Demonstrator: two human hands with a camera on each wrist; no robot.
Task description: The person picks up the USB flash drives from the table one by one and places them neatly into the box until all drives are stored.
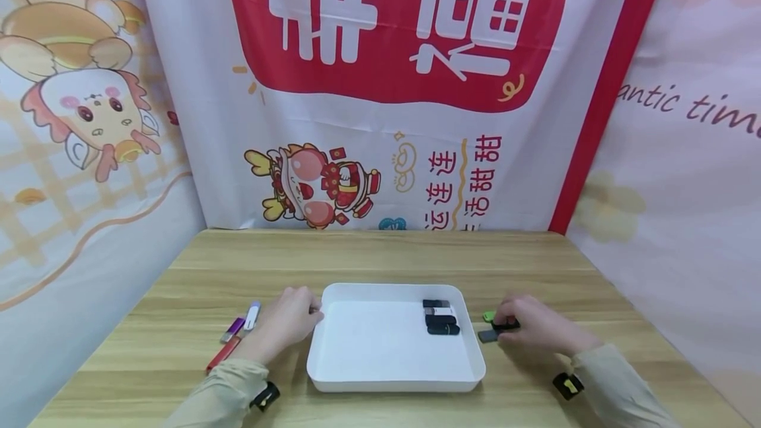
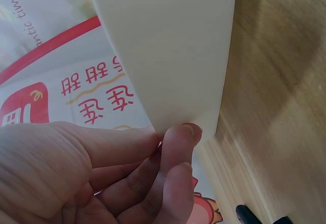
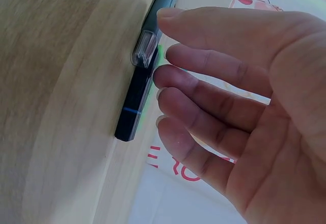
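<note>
While your left grip (image 1: 290, 317) pinches the tray (image 1: 392, 386), your right grip (image 1: 538, 326) hangs slack beside a black USB stick (image 3: 133, 104).

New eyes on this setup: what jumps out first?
Probably the big red panel with white characters, turned sideways on the backdrop behind the table. Next, the white tray at the table's near middle, with a row of four USB sticks towards its far right corner. Then the hands: the left at the tray's left side, the right over more sticks to its right.
</note>
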